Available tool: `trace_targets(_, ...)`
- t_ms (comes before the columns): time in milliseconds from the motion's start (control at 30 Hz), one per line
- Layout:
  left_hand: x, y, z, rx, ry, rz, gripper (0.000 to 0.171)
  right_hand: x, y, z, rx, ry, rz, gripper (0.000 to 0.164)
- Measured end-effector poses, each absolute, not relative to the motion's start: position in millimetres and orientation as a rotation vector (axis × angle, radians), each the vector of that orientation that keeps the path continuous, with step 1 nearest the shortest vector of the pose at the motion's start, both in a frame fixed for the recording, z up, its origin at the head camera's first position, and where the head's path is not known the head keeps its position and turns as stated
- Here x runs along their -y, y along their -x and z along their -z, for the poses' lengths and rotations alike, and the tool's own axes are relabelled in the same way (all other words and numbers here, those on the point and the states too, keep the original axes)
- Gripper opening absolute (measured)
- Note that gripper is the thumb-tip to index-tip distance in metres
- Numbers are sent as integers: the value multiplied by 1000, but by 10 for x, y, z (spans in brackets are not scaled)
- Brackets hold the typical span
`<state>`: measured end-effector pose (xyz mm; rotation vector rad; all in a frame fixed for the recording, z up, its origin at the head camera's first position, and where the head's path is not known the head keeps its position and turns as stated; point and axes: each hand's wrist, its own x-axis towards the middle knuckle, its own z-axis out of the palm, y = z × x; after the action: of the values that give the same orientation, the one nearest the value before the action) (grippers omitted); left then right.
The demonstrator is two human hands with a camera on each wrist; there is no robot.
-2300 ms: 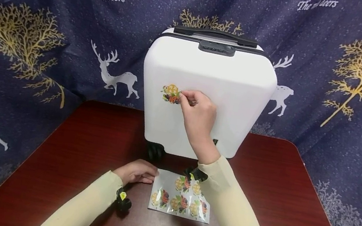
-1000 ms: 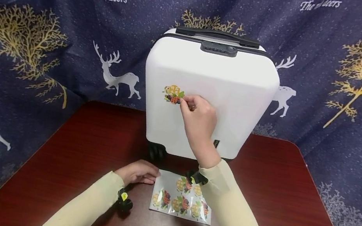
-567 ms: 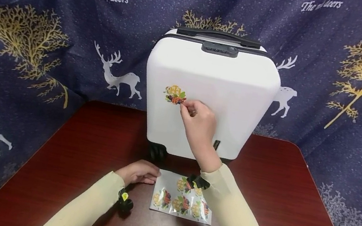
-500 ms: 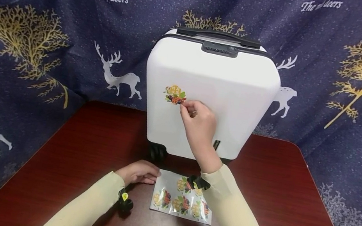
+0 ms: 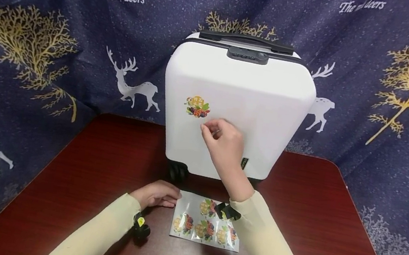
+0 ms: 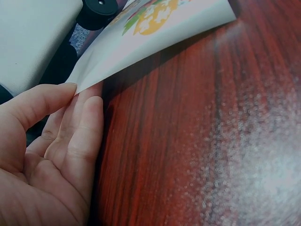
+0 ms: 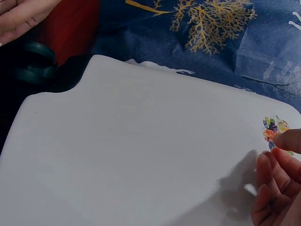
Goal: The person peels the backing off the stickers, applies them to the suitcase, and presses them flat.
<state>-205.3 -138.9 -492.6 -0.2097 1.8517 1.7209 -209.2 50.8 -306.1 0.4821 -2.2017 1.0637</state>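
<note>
Right hand [image 5: 224, 141], fingers curled and apparently empty, has dropped clear of the fruit sticker [image 5: 197, 107], which looks applied to the white suitcase [image 5: 242, 74]; left hand [image 5: 156, 193] pinches the sticker sheet [image 5: 186, 205].

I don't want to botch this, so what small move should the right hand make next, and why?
Probably have the right hand gently smooth over the fruit sticker: it's on the white suitcase, with that hand just below and nothing visible in its pinch, while the left hand holds the sticker sheet.
</note>
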Motion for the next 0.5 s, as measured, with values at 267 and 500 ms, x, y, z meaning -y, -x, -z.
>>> trace_targets(267, 1386, 2052, 4916, -1848, 210, -1718, 30, -605, 2022, 3144, 2268, -538, -1104, 12)
trace_targets(500, 1399, 2049, 4920, -1864, 204, -1710, 30, -701, 1949, 3215, 2316, -555, -1156, 12)
